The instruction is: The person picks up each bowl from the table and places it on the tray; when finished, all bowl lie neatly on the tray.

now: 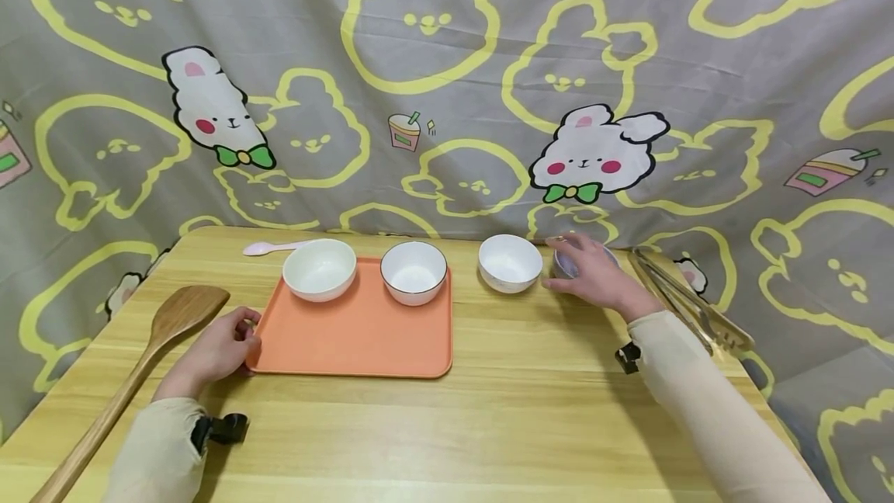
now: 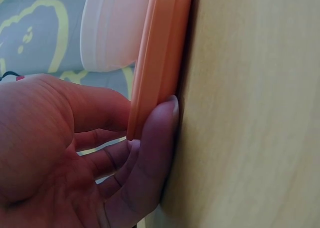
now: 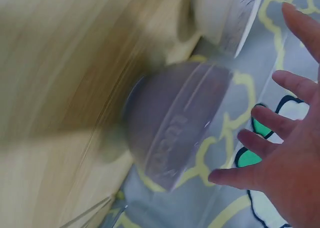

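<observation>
My left hand (image 1: 216, 345) pinches the left edge of an orange tray (image 1: 349, 344); in the left wrist view the tray's rim (image 2: 157, 67) lies between thumb and fingers. On the tray's far side stand a larger pale bowl (image 1: 319, 272) and a white bowl with a dark rim (image 1: 414, 279). Over at the right, my right hand (image 1: 594, 274) hovers with spread fingers above a translucent purplish bowl (image 3: 175, 123). The right wrist view shows a gap between those fingers and the bowl. Just left of it sits another white bowl (image 1: 510, 266).
A long wooden spatula (image 1: 185, 313) lies along the left side of the table (image 1: 489, 441). Behind the tray is a pink spoon (image 1: 268, 248), partly hidden by the pale bowl. Metal tongs (image 1: 687, 301) lie at the right edge. A patterned curtain (image 1: 447, 84) hangs behind.
</observation>
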